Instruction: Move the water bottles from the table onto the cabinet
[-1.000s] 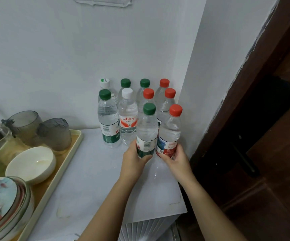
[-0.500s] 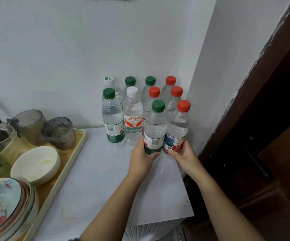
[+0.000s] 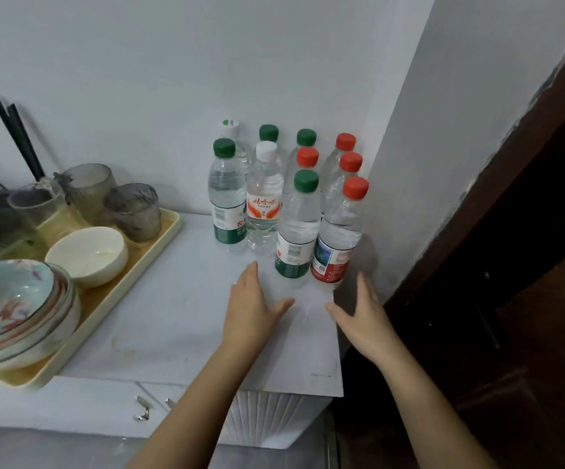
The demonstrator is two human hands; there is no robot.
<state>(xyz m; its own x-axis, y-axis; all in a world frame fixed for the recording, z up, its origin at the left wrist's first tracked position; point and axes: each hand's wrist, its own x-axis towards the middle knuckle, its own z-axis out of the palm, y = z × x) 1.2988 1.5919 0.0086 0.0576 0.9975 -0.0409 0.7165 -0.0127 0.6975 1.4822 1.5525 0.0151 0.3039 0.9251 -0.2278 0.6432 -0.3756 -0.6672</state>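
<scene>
Several clear water bottles with green, red and white caps stand in rows in the back right corner of the white cabinet top [image 3: 179, 319]. Nearest me are a green-capped bottle [image 3: 298, 231] and a red-capped bottle [image 3: 338, 238], side by side and upright. My left hand [image 3: 254, 309] hovers just in front of the green-capped bottle, fingers apart, holding nothing. My right hand [image 3: 362, 316] is open too, a little in front of and right of the red-capped bottle. Neither hand touches a bottle.
A cream tray [image 3: 112, 299] on the left holds a white bowl [image 3: 88, 255], stacked patterned plates [image 3: 14, 309], grey glasses [image 3: 132, 211] and a jug. A white wall rises behind and to the right of the bottles. A dark wooden door [image 3: 528, 265] stands at the right.
Both hands have let go of the two front bottles and drawn back toward me with fingers spread. The two bottles now stand free on the cabinet top.
</scene>
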